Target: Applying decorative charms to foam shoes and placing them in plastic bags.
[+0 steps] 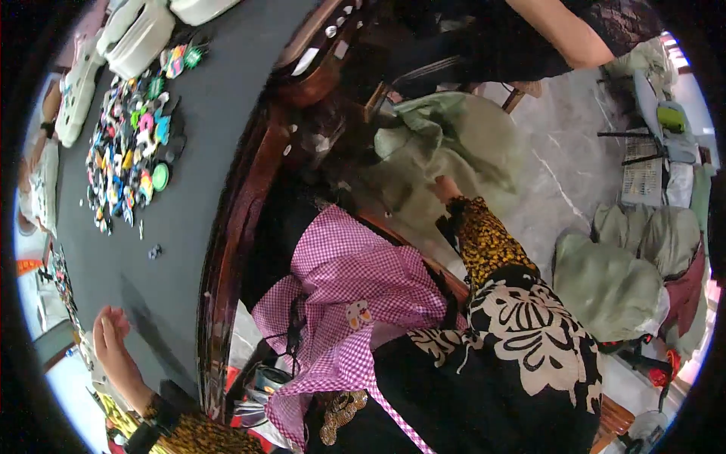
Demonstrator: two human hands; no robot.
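Note:
My left hand is raised above the dark tabletop at its near left, fingers bent and drawn together. Whatever they hold, if anything, does not show. My right hand reaches down to the right of the table, closed on a pale green cloth sack, part of which is smeared by motion. On the table lies a heap of small colourful shoe charms. Two loose pieces rest nearer me, one of them a small grey-blue charm. White clogs stand behind the heap.
The table's raised dark wooden edge runs between my hands. A pink checked apron covers my lap. Full green sacks and a chair stand on the marble floor at right. Another person's arm enters at the top.

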